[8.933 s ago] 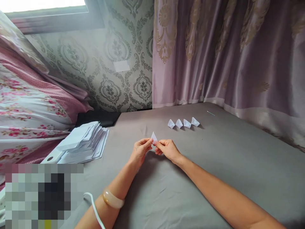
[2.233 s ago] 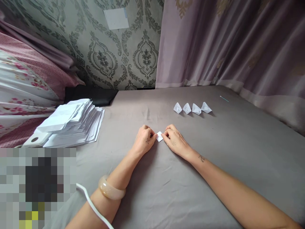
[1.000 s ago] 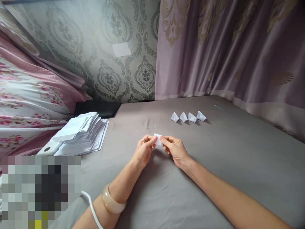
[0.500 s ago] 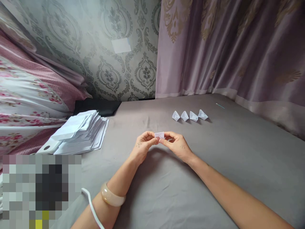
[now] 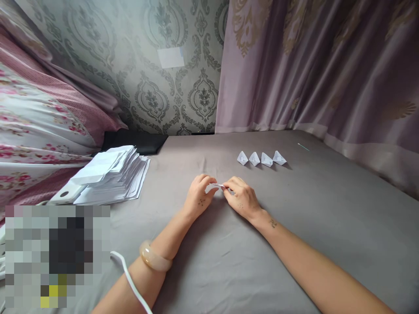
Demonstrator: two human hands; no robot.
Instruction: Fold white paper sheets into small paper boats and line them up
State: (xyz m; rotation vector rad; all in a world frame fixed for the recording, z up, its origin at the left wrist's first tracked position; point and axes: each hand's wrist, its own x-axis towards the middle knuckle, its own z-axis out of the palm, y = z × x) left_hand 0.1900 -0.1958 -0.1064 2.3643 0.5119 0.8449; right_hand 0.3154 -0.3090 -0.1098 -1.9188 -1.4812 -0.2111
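A small folded piece of white paper (image 5: 218,185) is between my hands above the bed, turned nearly edge-on. The thumb and fingertips of my right hand (image 5: 240,197) pinch its right end. My left hand (image 5: 198,195) curls around the left end, fingertips at the upper edge and thumb just below; how firmly it grips does not show. Beyond my right hand, several small folded paper boats (image 5: 254,159) stand in a row.
A thick stack of white paper (image 5: 111,179) lies at the left by a black flat item (image 5: 137,143). A white cord (image 5: 126,272) crosses near my left forearm. A thin cotton swab (image 5: 303,147) lies on the grey sheet (image 5: 327,209) at the far right. A patterned wall and curtains stand behind.
The folded paper has tipped from facing me to nearly edge-on. My left thumb has come off its front, and my right hand has turned so its back faces up more.
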